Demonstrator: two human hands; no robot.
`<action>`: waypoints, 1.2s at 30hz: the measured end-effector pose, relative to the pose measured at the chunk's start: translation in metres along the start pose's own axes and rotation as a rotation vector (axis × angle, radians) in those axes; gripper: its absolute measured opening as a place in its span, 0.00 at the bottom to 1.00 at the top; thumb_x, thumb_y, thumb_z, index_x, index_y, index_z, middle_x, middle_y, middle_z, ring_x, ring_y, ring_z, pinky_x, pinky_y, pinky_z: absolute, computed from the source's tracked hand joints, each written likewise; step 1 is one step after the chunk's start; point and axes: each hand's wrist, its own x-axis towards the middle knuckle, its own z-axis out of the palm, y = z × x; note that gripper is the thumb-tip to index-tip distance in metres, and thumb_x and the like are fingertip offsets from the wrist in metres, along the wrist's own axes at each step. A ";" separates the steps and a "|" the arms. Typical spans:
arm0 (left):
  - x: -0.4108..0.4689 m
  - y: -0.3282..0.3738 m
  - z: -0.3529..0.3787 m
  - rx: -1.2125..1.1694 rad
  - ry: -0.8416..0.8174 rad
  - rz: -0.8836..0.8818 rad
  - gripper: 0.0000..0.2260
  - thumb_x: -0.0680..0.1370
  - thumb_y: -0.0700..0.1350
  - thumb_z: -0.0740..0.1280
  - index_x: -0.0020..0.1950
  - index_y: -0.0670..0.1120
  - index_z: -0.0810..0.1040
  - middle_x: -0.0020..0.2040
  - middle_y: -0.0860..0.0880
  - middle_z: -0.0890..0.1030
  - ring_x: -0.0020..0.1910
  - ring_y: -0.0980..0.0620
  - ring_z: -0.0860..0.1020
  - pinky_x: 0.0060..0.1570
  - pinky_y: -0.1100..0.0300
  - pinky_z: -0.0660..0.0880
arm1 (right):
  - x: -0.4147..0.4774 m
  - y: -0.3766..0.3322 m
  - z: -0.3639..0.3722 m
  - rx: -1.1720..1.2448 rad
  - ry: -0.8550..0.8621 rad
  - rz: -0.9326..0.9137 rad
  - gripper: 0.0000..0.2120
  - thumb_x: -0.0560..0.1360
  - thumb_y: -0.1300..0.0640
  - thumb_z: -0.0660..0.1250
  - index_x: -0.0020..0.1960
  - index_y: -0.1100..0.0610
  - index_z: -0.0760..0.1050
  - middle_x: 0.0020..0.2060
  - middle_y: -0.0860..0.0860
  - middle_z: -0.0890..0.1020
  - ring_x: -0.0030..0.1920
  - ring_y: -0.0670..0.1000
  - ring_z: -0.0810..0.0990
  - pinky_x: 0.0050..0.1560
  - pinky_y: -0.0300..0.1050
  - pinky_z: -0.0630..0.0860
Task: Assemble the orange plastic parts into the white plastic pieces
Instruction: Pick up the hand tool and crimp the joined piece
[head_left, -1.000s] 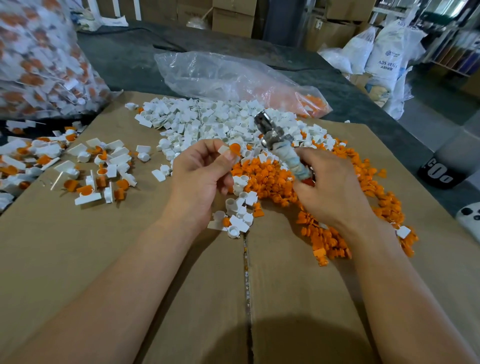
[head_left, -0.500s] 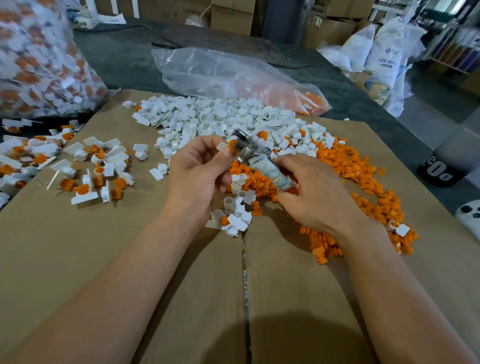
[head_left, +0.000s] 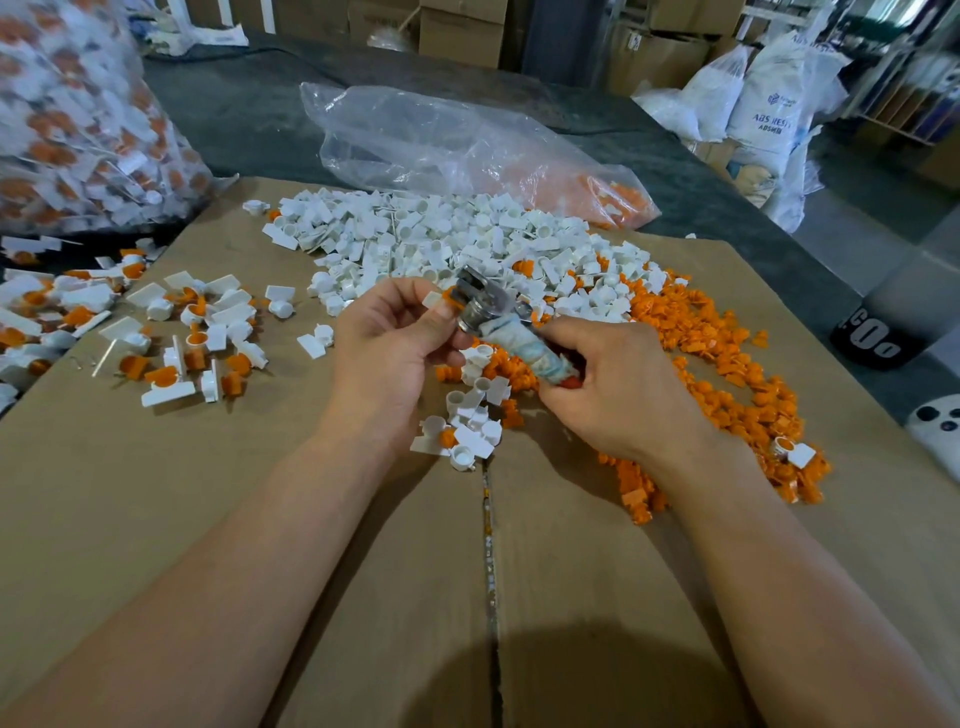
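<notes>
Both forearms reach in over the near half of the cardboard (head_left: 208, 519), on either side of its taped seam (head_left: 488, 545). Above the cardboard's middle the left hand (head_left: 395, 353) is curled, thumb and fingertips pinching a white piece (head_left: 432, 300) with an orange part (head_left: 448, 296) at its top. The right hand (head_left: 618, 395) is closed round the cloth-wrapped handle of a tool (head_left: 498, 325), whose metal head points up and left and touches the orange part. Just below the hands, at the cardboard's middle, lies a small cluster of white pieces (head_left: 470, 415) with a few orange ones among them.

On the cardboard's right half an orange pile (head_left: 727, 374) runs from the hands toward the right edge. On its left side lie assembled pieces (head_left: 182, 332), white with orange inside, spilling off the left edge. Across the cardboard's far part spreads a white pile (head_left: 441, 234).

Beyond the cardboard's far edge, on the dark table (head_left: 249, 119), a clear bag (head_left: 441, 140) lies slack with orange parts in its right end. Off the far left corner stands a full bag (head_left: 78, 130) of white and orange pieces. Off the right edge sit a black object (head_left: 872, 343) with white lettering and a white controller (head_left: 940, 426). Farthest back are cartons (head_left: 462, 31) and white sacks (head_left: 769, 104).
</notes>
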 end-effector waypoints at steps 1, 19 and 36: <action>0.000 0.000 0.000 0.003 0.005 -0.003 0.10 0.75 0.29 0.62 0.37 0.42 0.72 0.24 0.53 0.77 0.24 0.58 0.75 0.24 0.68 0.72 | 0.000 0.000 0.001 0.000 0.000 0.004 0.08 0.68 0.63 0.65 0.47 0.62 0.77 0.36 0.56 0.79 0.37 0.55 0.75 0.35 0.51 0.72; 0.000 0.002 -0.001 0.004 0.044 -0.049 0.11 0.74 0.28 0.62 0.37 0.42 0.72 0.24 0.53 0.77 0.24 0.57 0.76 0.25 0.67 0.72 | 0.001 0.001 0.008 -0.059 0.028 0.000 0.05 0.68 0.62 0.66 0.43 0.62 0.76 0.32 0.55 0.77 0.33 0.55 0.73 0.31 0.46 0.67; 0.015 0.022 -0.022 -0.536 0.381 -0.160 0.09 0.78 0.41 0.62 0.38 0.41 0.72 0.27 0.47 0.80 0.27 0.54 0.80 0.28 0.67 0.74 | 0.008 0.056 -0.008 -0.233 0.183 0.340 0.33 0.65 0.41 0.72 0.64 0.57 0.72 0.58 0.55 0.77 0.58 0.54 0.74 0.50 0.45 0.68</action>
